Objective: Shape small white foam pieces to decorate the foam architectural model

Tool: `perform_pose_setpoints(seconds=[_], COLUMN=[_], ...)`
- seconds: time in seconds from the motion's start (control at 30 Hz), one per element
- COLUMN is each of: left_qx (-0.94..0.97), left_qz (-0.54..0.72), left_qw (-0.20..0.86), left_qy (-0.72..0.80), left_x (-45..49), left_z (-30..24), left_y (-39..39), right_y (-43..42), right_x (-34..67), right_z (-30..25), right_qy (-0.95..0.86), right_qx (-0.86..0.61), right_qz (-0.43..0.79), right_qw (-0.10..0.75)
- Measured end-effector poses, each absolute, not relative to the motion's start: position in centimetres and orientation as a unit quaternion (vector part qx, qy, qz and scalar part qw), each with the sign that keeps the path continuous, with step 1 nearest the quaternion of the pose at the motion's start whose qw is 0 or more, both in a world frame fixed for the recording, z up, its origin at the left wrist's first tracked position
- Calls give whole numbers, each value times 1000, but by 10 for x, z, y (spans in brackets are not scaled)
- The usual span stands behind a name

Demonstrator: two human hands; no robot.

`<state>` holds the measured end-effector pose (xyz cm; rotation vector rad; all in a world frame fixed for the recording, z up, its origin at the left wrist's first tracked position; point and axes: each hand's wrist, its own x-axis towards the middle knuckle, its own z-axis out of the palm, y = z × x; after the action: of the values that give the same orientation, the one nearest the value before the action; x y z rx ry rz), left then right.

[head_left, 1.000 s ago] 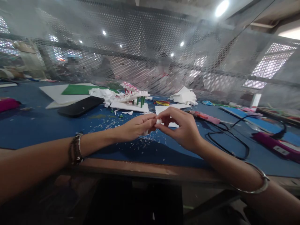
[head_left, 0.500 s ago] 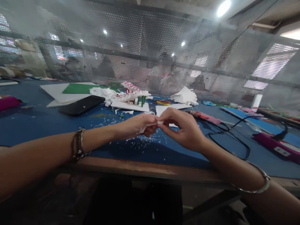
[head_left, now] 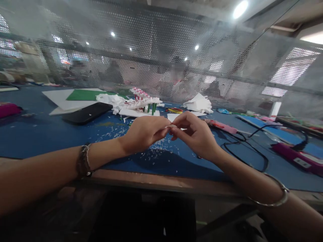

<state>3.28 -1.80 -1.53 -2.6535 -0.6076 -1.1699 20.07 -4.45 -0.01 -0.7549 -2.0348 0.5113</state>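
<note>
Clock centred on where the fingertips are meeting, 12 pointing away from the person. Nearest: bangle (head_left: pixel 275 205) circling the right forearm at 5, dark bracelet (head_left: pixel 84 160) circling the left wrist at 8. Wooden edge (head_left: pixel 151 179) of the blue worktop (head_left: pixel 37 137) running across at 6. White shavings (head_left: pixel 156 153) scattering below the hands, 6 to 8. Magenta power strip (head_left: pixel 300 161) sitting at 4. Left hand (head_left: pixel 142 132) coming in from 8, knuckles up, fingers bunching; right hand (head_left: pixel 195 134) coming in from 4, thumb and forefinger pinching narrow. Tips are touching or nearly so; fingers are hiding whatever is between them, can't tell if either is holding anything. Pink-handled tool (head_left: pixel 224 126) lying at 3, black cord (head_left: pixel 230 155) looping toward 4. Black phone (head_left: pixel 85 113) lying at 10. White card (head_left: pixel 173 116) lying just beyond the fingertips at 12. White-and-pink model (head_left: pixel 145 102) standing on green posts at 11. Perforated screen (head_left: pixel 151 43) spanning the back, blurred people sitting behind.
</note>
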Motion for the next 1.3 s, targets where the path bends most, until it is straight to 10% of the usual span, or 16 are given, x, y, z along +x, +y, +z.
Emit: perform_pose_setpoints(seconds=[0.57,1.0,1.3], left_qx=[-749,-868,-795], left_qz=[-287,-415,-321], left_qw=[-571,-183,-490], left_qy=[-177,-201,-159], left_x=[42,38,37], left_z=[-15,-13,-14], left_y=[-14,-16,-8], right_y=[-45,-47,-47], right_x=[208,201,201], right_z=[4,8,5], right_qy=[-907,-872,-875], right_qx=[-242,-367,-328], right_qz=[1,51,-85], right_qw=[344,319,345])
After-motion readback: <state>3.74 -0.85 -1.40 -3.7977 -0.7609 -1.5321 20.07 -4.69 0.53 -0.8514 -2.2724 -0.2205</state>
